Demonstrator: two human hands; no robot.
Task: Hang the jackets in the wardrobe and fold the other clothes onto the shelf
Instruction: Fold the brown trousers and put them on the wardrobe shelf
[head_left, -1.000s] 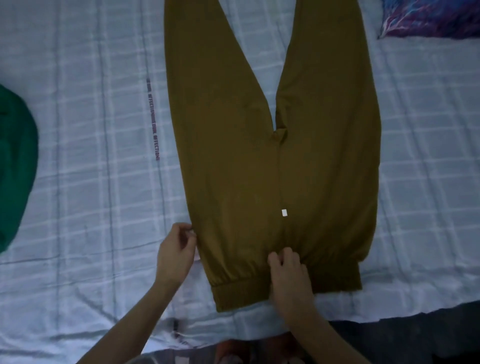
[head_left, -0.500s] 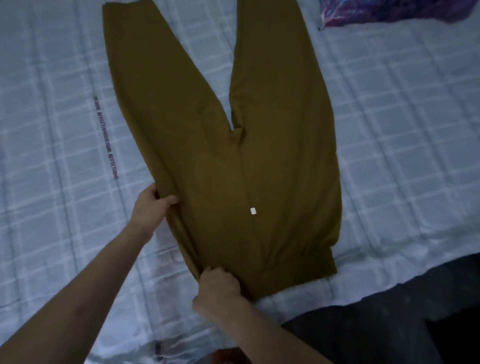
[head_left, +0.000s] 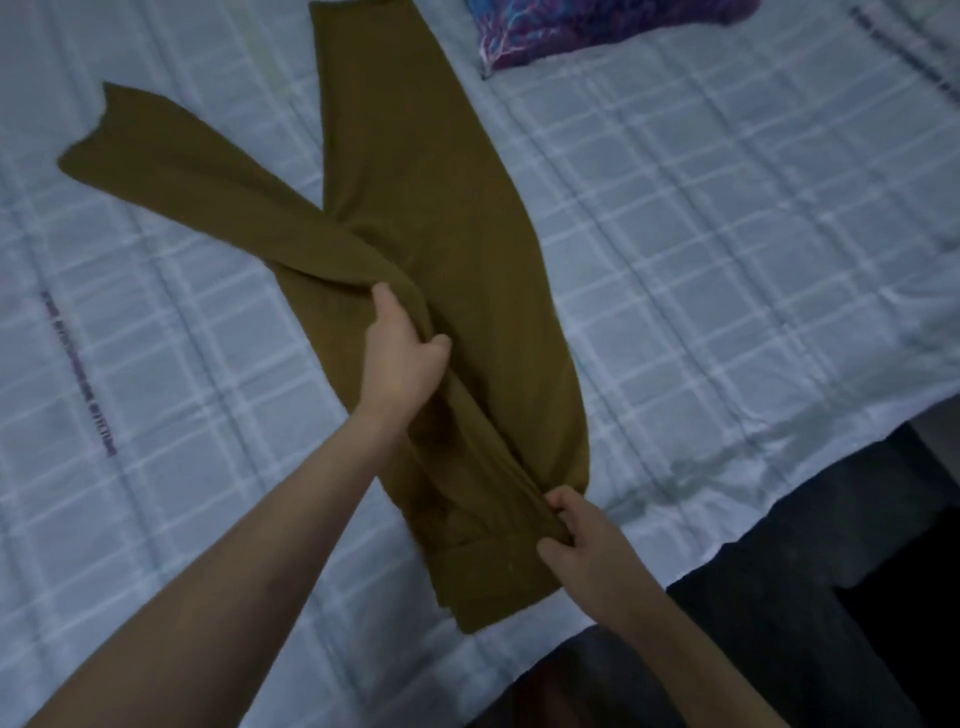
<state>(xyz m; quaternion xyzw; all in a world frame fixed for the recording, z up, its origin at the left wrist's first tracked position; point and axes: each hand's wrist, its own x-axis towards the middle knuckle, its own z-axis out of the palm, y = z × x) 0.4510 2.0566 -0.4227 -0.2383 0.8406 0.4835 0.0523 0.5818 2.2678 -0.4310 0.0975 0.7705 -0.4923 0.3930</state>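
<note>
We see a pair of olive-brown trousers (head_left: 457, 249) lying on a bed covered by a pale checked sheet (head_left: 727, 260), the waistband near the bed's edge and the legs reaching away from us. The left hand (head_left: 400, 358) has its grip closed on a bunched fold of cloth around the seat, lifting that side so the left leg trails off slantwise toward the upper left while the right leg lies straight. The right hand (head_left: 587, 540) pinches the gathered waistband between thumb and fingers at the near right corner. A line of dark printed writing (head_left: 78, 374) runs down the sheet at the left, but it is too blurred for us to read; it may be a maker's mark. No label shows on the trousers. A purple and blue patterned cloth (head_left: 597, 31) lies at the top, apart from the trousers.
</note>
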